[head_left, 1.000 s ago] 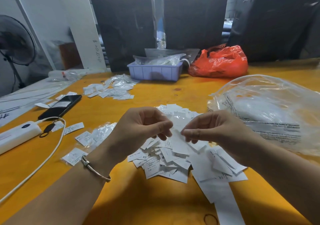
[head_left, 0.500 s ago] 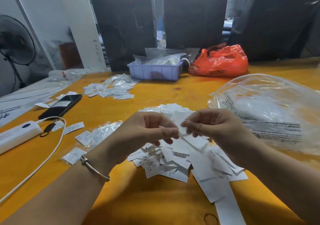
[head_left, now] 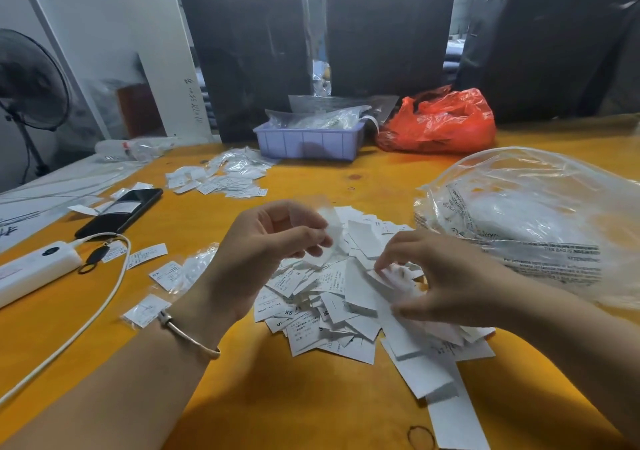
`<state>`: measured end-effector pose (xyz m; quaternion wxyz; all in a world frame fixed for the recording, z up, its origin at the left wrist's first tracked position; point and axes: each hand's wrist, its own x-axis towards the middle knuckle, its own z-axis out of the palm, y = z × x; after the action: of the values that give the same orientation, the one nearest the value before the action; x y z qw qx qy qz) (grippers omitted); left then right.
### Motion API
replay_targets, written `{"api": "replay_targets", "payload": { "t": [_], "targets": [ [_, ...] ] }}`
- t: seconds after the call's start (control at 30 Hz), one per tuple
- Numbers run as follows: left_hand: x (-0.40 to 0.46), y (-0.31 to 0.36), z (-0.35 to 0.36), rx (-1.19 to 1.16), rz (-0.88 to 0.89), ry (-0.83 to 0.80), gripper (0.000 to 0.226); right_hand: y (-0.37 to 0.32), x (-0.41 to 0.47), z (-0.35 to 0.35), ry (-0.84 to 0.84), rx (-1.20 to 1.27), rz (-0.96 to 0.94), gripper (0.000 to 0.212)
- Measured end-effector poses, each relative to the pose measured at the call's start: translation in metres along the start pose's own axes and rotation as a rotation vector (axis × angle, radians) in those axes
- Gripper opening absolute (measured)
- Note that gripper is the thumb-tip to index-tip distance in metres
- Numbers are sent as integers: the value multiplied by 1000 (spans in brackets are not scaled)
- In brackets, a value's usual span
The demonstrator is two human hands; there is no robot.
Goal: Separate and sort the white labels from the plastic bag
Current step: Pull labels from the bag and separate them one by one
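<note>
Two hands busy | left hand [head_left: 273,241] pinches small sleeve [head_left: 325,231]; right hand [head_left: 446,276] nearer label pile [head_left: 346,304], fingers curled, grip on labels unclear

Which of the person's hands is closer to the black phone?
The left hand. It is raised just right of the black phone; the right hand is farther right, down on the label pile.
</note>
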<state>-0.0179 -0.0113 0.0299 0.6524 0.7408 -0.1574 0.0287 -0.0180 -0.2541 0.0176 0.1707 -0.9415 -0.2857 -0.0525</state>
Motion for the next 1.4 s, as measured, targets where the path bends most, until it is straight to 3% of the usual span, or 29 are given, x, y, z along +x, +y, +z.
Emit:
{"api": "replay_targets", "payload": {
  "t": [0.2,0.33,0.47,0.67,0.87,1.17,1.4],
  "targets": [
    [-1,0,3,77,0,-62,27,2,3,6,147,-18,-43,7],
    [-1,0,5,74,-19,-97,30,3,5,-2,285,406,73,6],
    [-3,1,6,33,-22,-109,27,4,5,-13,221,926,251,12],
    [-3,1,5,22,-39,-121,28,3,5,-16,110,1208,290,31],
    [-4,0,6,41,-63,-204,22,1,2,-18,192,1199,208,22],
    [-6,4,5,31,-19,-247,22,-28,-10,-20,644,797,-58,30],
    [-7,4,5,47,1,-246,23,-43,-15,-21,663,583,-119,34]
  ]
}}
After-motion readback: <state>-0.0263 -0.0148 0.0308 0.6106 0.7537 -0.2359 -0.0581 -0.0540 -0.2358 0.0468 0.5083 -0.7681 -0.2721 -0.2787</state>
